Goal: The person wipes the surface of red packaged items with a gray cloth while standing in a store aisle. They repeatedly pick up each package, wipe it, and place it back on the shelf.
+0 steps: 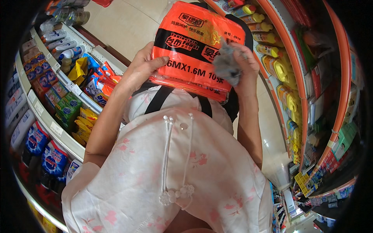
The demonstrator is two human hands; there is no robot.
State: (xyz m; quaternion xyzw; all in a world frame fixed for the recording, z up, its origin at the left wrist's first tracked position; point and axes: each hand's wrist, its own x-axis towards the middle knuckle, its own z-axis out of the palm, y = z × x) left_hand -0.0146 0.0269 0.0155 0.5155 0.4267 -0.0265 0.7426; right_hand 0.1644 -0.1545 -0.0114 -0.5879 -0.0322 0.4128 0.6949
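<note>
A stack of red plastic tablecloth packs (186, 70) in clear wrap lies across the person's lap, tilted. My left hand (150, 67) grips its left edge, with the thumb on top of the printed face. In my right hand (246, 62) is a crumpled grey cloth (228, 64), somewhat blurred, pressed on the right part of the top pack. The fingers of that hand are bent round the cloth. Black straps (159, 100) run below the packs over light, pink-flowered clothing.
Left, a curved shelf (71, 87) bears boxes, bottles and detergent bags (99, 84). Right, an orange-edged shelf (263, 70) holds yellow bottles (274, 67). Behind it stands another rack with packaged goods. Tiled floor (125, 23) shows between the shelves.
</note>
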